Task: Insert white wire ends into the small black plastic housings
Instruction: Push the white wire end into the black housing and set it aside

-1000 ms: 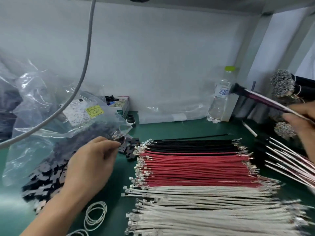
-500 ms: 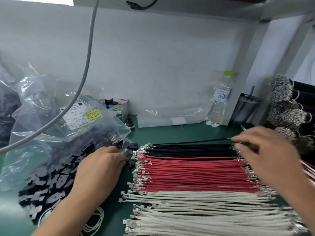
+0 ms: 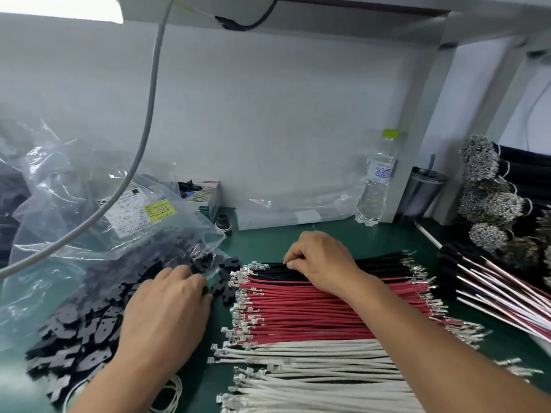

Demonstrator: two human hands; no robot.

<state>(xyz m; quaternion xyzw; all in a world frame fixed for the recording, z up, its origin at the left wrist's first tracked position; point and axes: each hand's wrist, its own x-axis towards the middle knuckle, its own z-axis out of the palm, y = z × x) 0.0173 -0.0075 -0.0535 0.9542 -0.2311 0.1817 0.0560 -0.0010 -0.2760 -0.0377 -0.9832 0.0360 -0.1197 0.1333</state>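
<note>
White wires (image 3: 313,371) with metal terminals lie in a row at the near side of the green mat, with red wires (image 3: 313,311) behind them and black wires (image 3: 381,262) farthest back. Small black housings (image 3: 80,326) spill in a heap from a clear plastic bag (image 3: 68,210) on the left. My left hand (image 3: 167,311) is at the heap's right edge, fingers curled down over a housing by the bag's mouth. My right hand (image 3: 319,260) rests on the black wires, its fingertips pinching one near its left end.
A water bottle (image 3: 376,180), a dark tumbler (image 3: 420,195) and a small box (image 3: 205,198) stand along the back wall. A grey cable (image 3: 150,108) hangs across the left. Bundled wires (image 3: 492,281) fill the right side. Rubber bands (image 3: 171,394) lie near my left forearm.
My right hand has come in from the right and moved left along the black wires to their left end. My left hand stays at the bag's mouth among the housings.
</note>
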